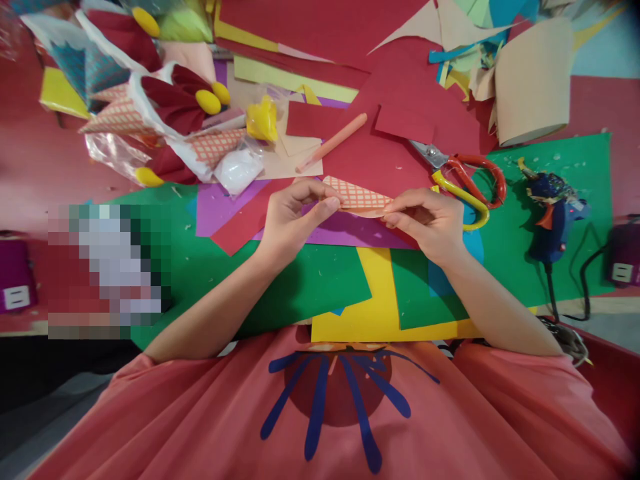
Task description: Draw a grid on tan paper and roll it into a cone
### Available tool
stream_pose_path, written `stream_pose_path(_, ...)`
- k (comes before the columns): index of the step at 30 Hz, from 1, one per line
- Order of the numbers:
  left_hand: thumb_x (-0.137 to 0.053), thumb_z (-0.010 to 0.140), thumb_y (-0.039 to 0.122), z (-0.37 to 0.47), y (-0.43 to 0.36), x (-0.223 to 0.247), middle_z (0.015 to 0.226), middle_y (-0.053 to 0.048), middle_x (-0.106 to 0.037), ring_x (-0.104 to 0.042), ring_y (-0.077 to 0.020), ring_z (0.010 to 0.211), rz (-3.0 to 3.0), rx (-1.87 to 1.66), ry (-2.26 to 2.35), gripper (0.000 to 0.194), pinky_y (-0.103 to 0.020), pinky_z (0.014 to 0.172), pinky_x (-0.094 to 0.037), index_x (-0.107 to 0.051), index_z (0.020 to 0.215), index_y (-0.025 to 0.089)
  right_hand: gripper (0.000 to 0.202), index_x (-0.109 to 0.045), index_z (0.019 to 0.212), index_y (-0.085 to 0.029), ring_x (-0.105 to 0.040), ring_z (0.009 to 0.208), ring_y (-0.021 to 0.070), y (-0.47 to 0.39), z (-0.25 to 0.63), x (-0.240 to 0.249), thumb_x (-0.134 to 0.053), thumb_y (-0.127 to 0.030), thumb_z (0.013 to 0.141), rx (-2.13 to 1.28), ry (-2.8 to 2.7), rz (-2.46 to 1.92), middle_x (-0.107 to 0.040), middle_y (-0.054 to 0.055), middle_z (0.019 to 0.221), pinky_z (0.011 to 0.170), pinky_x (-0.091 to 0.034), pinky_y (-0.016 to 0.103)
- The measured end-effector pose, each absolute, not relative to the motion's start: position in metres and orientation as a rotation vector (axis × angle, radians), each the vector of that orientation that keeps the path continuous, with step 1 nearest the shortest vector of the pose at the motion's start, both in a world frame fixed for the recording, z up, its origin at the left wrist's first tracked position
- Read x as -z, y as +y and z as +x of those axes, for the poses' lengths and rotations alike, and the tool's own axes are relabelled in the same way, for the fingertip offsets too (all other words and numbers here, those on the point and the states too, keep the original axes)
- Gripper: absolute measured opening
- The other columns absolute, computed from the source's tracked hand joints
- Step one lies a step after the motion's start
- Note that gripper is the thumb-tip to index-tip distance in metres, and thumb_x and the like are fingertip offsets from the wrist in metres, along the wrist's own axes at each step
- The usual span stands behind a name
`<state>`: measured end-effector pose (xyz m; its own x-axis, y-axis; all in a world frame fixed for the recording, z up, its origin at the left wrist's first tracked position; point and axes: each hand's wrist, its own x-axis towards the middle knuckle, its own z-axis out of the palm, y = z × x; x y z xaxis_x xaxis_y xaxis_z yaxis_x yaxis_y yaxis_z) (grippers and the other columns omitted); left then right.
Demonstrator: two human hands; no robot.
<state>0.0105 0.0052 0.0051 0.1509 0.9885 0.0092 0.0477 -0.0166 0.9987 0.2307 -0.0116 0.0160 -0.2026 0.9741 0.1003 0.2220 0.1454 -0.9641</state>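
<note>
Several broad, flat green sheets (pixel 320 280), paper or thin foam, spread across the near side of the worktop. Beyond them, a wide deep-red paper sheet (pixel 415 83); a purple paper sheet (pixel 340 235) lies partly under the work. Far right, a tan, tapered paper cylinder (pixel 535 80) on its base. Nearer, metal scissors with one red and one yellow handle loop (pixel 434 153), yellow loop just beside the right hand. A dark-blue plastic glue gun (pixel 555 227) lies on green at far right, cord trailing toward the wearer.

Left hand (pixel 300 217) and right hand (pixel 427 217): both pinching, thumb against fingers, one at each end of the same piece. Beyond the left hand, a slim peach-coloured rolled tube (pixel 335 141), untouched.

Smallest item: the orange-and-cream checked slip of paper (pixel 363 195), held between the hands above the purple sheet, plain peach side curling along its near edge. Folded or rolled, cannot tell. Handling, by judgement: very light, springy, easily creased, not slippery. Best hold: light fingertip pinches at the two ends; pressure mid-length would likely flatten the curve.
</note>
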Motion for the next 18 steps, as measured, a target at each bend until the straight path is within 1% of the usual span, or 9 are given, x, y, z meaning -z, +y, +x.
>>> stream_pose_path(4, -0.069, 0.081, 0.038, 0.0101, 0.0063, -0.0048, 0.074, 0.001, -0.065, -0.061, -0.0095, 0.069, 1.297, -1.048, 1.141, 0.020, -0.020, 0.064, -0.048, -0.066, 0.077, 0.019, 0.012, -0.070, 0.085, -0.024, -0.067, 0.079, 0.0156, -0.0101, 0.2327, -0.0167, -0.070, -0.036, 0.082, -1.054, -1.681, -1.169, -0.072, 0.001, 0.085, 0.076, -0.057, 0.034)
stream_pose_path(8, -0.070, 0.079, 0.037, 0.0117, 0.0073, -0.0060, 0.072, 0.001, -0.065, -0.061, -0.0095, 0.068, 1.247, -1.061, 1.120, 0.019, -0.020, 0.062, -0.049, -0.066, 0.076, 0.018, 0.007, -0.070, 0.085, -0.025, -0.067, 0.074, 0.0139, -0.0104, 0.2330, -0.0176, -0.068, -0.031, 0.084, -1.042, -1.681, -1.140, -0.071, 0.000, 0.084, 0.073, -0.056, 0.031)
stream_pose_path(12, -0.072, 0.077, 0.038, 0.0128, 0.0081, -0.0077, 0.070, 0.002, -0.064, -0.059, -0.0077, 0.064, 1.208, -1.075, 1.108, 0.021, -0.019, 0.061, -0.048, -0.066, 0.074, 0.019, 0.002, -0.070, 0.082, -0.024, -0.068, 0.073, 0.0137, -0.0114, 0.2333, -0.0186, -0.069, -0.025, 0.083, -1.045, -1.681, -1.108, -0.073, -0.001, 0.081, 0.071, -0.057, 0.030)
stream_pose_path(15, -0.074, 0.076, 0.041, 0.0126, 0.0086, -0.0079, 0.068, 0.002, -0.062, -0.056, -0.0067, 0.061, 1.205, -1.071, 1.126, 0.025, -0.018, 0.058, -0.046, -0.064, 0.072, 0.019, 0.005, -0.068, 0.079, -0.022, -0.070, 0.072, 0.0133, -0.0129, 0.2339, -0.0177, -0.069, -0.026, 0.083, -1.147, -1.649, -1.104, -0.073, 0.000, 0.079, 0.069, -0.058, 0.029)
stream_pose_path(18, -0.076, 0.076, 0.041, 0.0121, 0.0092, -0.0060, 0.068, 0.002, -0.063, -0.056, -0.0061, 0.062, 1.222, -1.127, 1.111, 0.026, -0.017, 0.058, -0.046, -0.065, 0.070, 0.019, 0.015, -0.064, 0.080, -0.020, -0.071, 0.069, 0.0136, -0.0142, 0.2350, -0.0159, -0.066, -0.034, 0.085, -1.258, -1.623, -1.131, -0.073, 0.002, 0.080, 0.067, -0.059, 0.029)
